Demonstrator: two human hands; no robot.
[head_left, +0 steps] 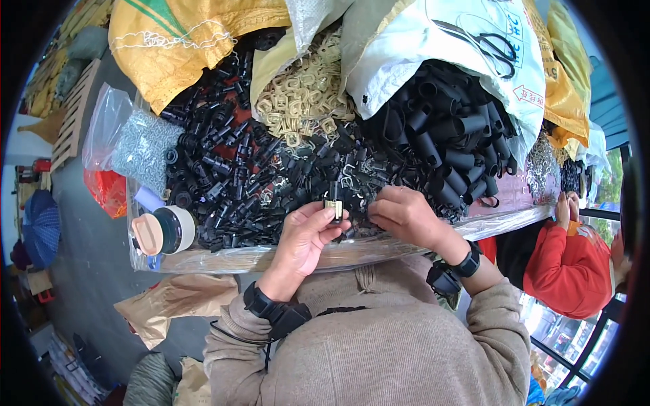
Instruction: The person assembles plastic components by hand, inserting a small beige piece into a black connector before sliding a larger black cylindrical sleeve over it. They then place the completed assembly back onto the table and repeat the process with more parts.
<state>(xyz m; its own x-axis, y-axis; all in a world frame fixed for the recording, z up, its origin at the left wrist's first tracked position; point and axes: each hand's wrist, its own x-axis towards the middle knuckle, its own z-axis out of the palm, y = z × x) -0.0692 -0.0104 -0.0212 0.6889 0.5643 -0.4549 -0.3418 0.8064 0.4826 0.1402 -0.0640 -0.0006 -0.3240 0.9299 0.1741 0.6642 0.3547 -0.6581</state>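
My left hand [306, 233] pinches a small black plastic part with a beige clip [333, 206] between thumb and fingers, held upright just above the table's front edge. My right hand [405, 213] rests knuckles-up beside it, fingers curled down into the heap of small black plastic parts [237, 169]; whether it grips a piece is hidden. Both wrists wear black straps.
Behind the heap lie beige clips [305, 95] spilling from a sack, black tubes [453, 135] in a white bag, scissors [497, 47] on top, and a bag of small metal pieces [142, 145]. A round lidded tub [166, 230] stands at left. A person in red [565, 267] is at right.
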